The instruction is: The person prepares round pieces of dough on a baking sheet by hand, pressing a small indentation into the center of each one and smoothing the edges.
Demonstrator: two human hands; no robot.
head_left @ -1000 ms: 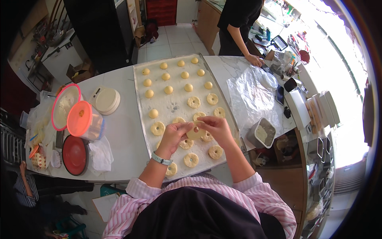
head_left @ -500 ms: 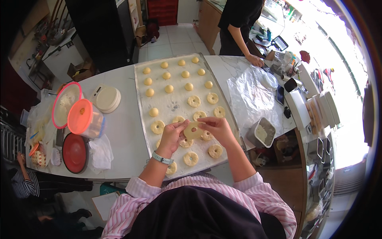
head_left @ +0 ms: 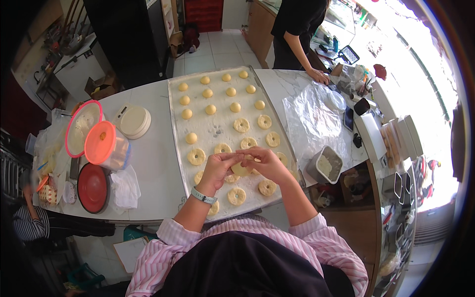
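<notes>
Over the near half of a floured metal tray (head_left: 203,126), my two hands hold a pale piece of dough (head_left: 240,171) between them. My left hand (head_left: 218,171) pinches its left side, and my right hand (head_left: 267,162) has its fingers on the far and right side. The fingertips meet at the dough's far edge and cover much of it, so its hole is not visible. Round dough balls (head_left: 211,109) sit in rows on the far part of the tray. Flattened dough rings (head_left: 237,196) lie around and below my hands.
Left of the tray are a white kitchen scale (head_left: 133,121), an orange-lidded tub (head_left: 100,143), a pink-rimmed bowl (head_left: 81,129) and a red round pan (head_left: 92,188). At right lie plastic sheeting (head_left: 311,116) and a metal tin of flour (head_left: 326,166). A co-worker's hand (head_left: 317,75) rests on the far table edge.
My hands have drawn together, and my fingers now close over the dough's far edge. The hole that showed in the dough is now hidden. The tray's dough pieces stay in place.
</notes>
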